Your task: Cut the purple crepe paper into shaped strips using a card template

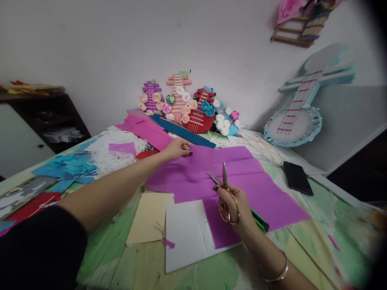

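Observation:
My left hand (pixel 177 149), fingers pinched, grips the edge of a small piece of purple paper (pixel 201 158) and lifts it over the larger purple sheet (pixel 256 189) spread on the table. Gold-handled scissors (pixel 224 176) are in my right hand (pixel 237 205), fingers through the loops. Their blades stand apart and point away from me, just above the purple sheet. A white board (pixel 187 231) lies partly under the sheet, beside a cream-coloured piece (pixel 148 219). Behind my right wrist a green and black cutter (pixel 260 221) rests on the sheet, partly hidden.
Several decorated craft instruments (pixel 178 100) lean on the back wall, and a larger light-blue one (pixel 298 108) stands at right. A black phone (pixel 298 177) lies nearby. White shreds (pixel 113 157), blue paper (pixel 66 165) and pink paper (pixel 148 129) cover the left side.

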Motion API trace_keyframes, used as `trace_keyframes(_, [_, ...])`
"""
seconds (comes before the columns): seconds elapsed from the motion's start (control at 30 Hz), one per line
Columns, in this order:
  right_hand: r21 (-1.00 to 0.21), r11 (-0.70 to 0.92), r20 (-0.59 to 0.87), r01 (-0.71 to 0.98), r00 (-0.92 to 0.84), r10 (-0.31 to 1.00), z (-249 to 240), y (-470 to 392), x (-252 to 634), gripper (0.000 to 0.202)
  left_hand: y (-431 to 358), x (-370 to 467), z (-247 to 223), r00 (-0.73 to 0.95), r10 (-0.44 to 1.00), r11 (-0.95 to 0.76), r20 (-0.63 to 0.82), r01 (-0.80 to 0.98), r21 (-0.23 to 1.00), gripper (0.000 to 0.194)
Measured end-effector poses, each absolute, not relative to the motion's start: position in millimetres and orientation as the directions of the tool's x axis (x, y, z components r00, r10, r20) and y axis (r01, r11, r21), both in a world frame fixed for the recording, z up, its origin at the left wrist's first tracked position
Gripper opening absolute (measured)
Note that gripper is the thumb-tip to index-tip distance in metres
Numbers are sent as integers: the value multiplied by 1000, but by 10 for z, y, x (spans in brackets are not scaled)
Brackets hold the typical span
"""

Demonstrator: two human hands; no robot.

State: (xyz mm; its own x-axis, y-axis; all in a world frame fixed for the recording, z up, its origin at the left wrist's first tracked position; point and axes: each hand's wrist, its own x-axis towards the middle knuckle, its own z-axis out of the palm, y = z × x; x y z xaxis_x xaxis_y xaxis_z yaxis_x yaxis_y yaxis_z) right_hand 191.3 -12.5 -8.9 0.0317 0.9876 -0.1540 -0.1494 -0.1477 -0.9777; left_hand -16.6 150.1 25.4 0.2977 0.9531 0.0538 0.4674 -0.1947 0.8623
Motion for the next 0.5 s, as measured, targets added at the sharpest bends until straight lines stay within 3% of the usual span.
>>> trace_keyframes(0.2, [-983,-162,-165,-91,36,986,-46,-141,1866,36,2452,-116,437,356,934,-317,39,771,553,31])
trace_keyframes(0.33, [-991,-129,-129,-21,10,992,-40,-148,1871,32,2872,-51,411,426,903,-416,63,824,384,32])
trace_keyframes(0.5, [-992,-59,-56,115,29,998,-59,-137,1889,27,3087,57,267,484,860,-511,164,817,267,32])
